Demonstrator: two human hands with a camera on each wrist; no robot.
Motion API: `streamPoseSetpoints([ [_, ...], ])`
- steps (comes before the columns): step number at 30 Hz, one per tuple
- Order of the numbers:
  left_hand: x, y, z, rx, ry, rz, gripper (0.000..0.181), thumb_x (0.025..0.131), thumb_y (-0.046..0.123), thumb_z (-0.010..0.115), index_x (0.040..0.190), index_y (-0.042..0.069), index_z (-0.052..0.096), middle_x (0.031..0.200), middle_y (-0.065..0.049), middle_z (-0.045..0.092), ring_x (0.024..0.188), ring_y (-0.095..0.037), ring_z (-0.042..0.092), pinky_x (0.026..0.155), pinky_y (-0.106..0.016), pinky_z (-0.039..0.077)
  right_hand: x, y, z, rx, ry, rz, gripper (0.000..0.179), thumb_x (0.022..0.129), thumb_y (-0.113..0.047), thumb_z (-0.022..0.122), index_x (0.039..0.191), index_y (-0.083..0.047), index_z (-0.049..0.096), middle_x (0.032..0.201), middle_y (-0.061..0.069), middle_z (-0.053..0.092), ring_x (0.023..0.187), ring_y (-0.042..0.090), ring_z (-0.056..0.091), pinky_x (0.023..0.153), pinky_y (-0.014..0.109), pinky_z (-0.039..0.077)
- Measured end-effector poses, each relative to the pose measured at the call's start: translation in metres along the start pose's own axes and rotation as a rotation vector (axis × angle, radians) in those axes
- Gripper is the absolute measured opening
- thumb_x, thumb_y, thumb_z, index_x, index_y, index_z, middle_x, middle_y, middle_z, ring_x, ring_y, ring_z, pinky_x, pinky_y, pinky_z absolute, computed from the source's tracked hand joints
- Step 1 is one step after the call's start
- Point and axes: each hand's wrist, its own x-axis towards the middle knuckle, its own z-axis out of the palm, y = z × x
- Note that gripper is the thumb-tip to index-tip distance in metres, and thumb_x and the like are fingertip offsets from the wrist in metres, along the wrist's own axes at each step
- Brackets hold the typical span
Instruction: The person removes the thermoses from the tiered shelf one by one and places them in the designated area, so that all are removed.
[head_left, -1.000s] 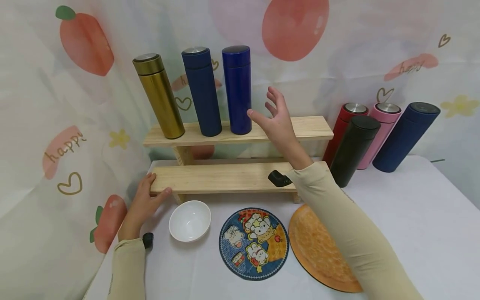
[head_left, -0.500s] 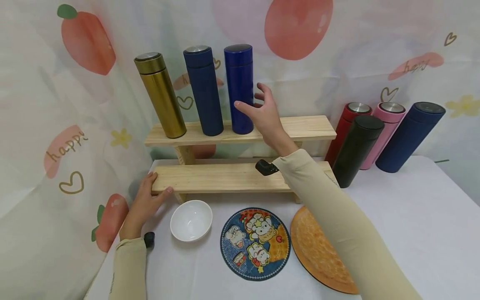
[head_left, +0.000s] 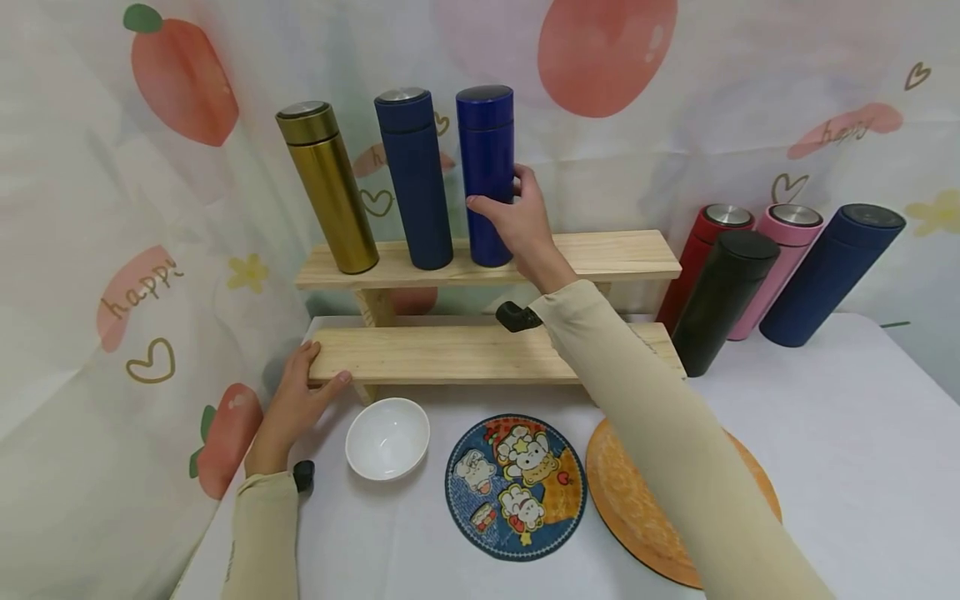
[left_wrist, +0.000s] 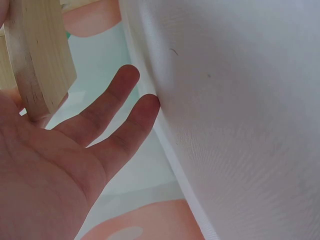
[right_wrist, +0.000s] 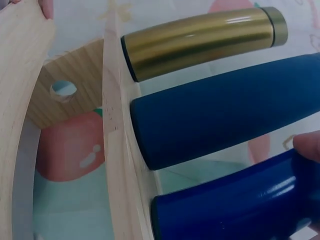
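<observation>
My right hand (head_left: 522, 223) wraps round a glossy royal-blue thermos (head_left: 487, 150), thumb in front and fingers behind it. The thermos stands upright on the upper board of a two-tier wooden shelf (head_left: 450, 354). To its left are a matte navy thermos (head_left: 415, 179) and a gold thermos (head_left: 330, 192). My left hand (head_left: 294, 404) grips the left end of the lower board. In the left wrist view, two fingers (left_wrist: 125, 125) extend past the board, free of it. The right wrist view shows the blue thermos (right_wrist: 235, 205) with my thumb (right_wrist: 307, 145) on its side.
Right of the shelf stand red (head_left: 686, 275), black (head_left: 723, 300), pink (head_left: 776, 267) and navy (head_left: 832, 275) thermoses. In front lie a white bowl (head_left: 387, 440), a round cartoon mat (head_left: 516, 487) and an orange-brown round mat (head_left: 637, 492), partly hidden by my right sleeve.
My right hand has moved left from beside the royal-blue thermos and closed round it. My left hand keeps its place on the lower board. The thermoses still stand where they were.
</observation>
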Motion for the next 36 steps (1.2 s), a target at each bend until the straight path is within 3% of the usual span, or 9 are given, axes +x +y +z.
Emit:
streamPoseSetpoints([
  [10,-0.001,0.0,0.001,-0.002,0.007,0.02,0.088,0.105,0.032,0.07,0.164,-0.01,0.021,0.172,-0.032,0.011,0.158,-0.051,0.013,0.126,-0.064,0.016,-0.001,0.003,-0.003,0.005,0.013,-0.041,0.075,0.09,-0.02,0.082,0.156,-0.012,0.047,0.137,0.014,0.054,0.121,0.032,0.06,0.104,0.048,0.05],
  [18,0.001,-0.004,0.002,-0.003,0.005,0.016,0.09,0.105,0.033,0.07,0.165,-0.01,0.019,0.172,-0.033,0.01,0.158,-0.052,0.013,0.125,-0.065,0.016,-0.013,0.002,-0.01,-0.091,0.017,-0.073,0.077,0.09,-0.027,0.082,0.157,-0.016,0.048,0.141,0.011,0.055,0.122,0.031,0.06,0.105,0.05,0.05],
  [26,0.001,0.0,0.0,-0.01,-0.007,0.004,0.091,0.106,0.035,0.069,0.166,-0.009,0.016,0.173,-0.032,0.007,0.159,-0.05,0.01,0.126,-0.064,0.014,-0.036,-0.005,-0.021,-0.078,-0.015,-0.106,0.078,0.09,-0.026,0.083,0.158,-0.016,0.047,0.142,0.012,0.055,0.121,0.034,0.062,0.105,0.056,0.051],
  [36,0.0,-0.002,0.001,-0.006,-0.013,0.0,0.093,0.105,0.036,0.07,0.166,-0.009,0.016,0.173,-0.032,0.007,0.159,-0.051,0.01,0.126,-0.065,0.014,-0.071,-0.012,-0.041,-0.068,-0.007,-0.072,0.073,0.089,-0.022,0.084,0.154,-0.017,0.052,0.141,0.012,0.058,0.115,0.036,0.064,0.105,0.059,0.049],
])
